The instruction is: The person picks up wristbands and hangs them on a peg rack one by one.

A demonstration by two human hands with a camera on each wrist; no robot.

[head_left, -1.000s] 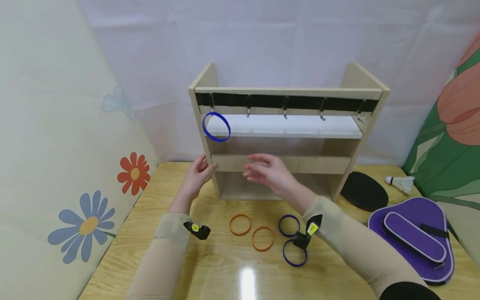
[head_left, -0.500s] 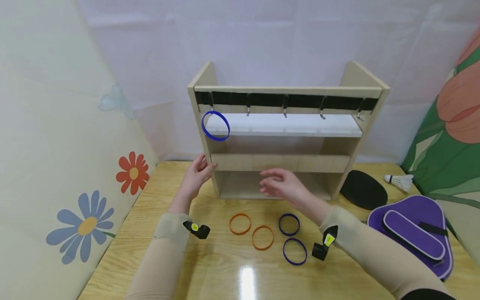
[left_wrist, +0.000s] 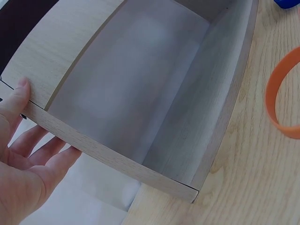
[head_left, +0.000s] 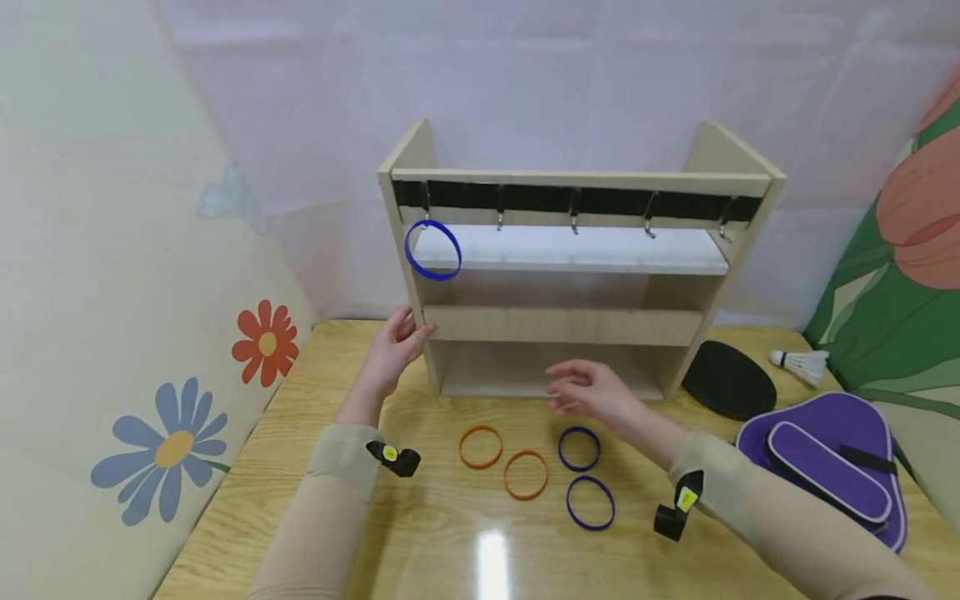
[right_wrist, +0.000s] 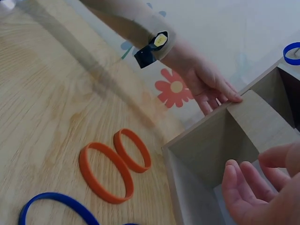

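A pale wooden shelf unit (head_left: 562, 326) stands on the table, with a row of metal hooks on a black strip. My left hand (head_left: 393, 348) grips its left side panel, thumb on the front edge and fingers along the outside. From the leftmost hook hangs a blue wristband (head_left: 432, 275). My right hand (head_left: 591, 395) hovers in front of the lowest compartment, fingers loosely bent and holding nothing. Two orange wristbands, a left one (head_left: 480, 467) and a right one (head_left: 525, 497), lie on the table. Beside them lie two more blue wristbands, an upper (head_left: 580, 469) and a lower (head_left: 592, 527).
To the right of the shelf lie a black paddle-shaped disc (head_left: 729, 381), a white shuttlecock (head_left: 804, 366) and a purple zipped case (head_left: 828, 467), partly under the right forearm. A flower-patterned wall panel (head_left: 187, 250) borders the table on the left.
My right hand has moved right and down, away from the middle of the shelf toward the blue wristbands on the table. The left hand keeps its hold on the side panel.
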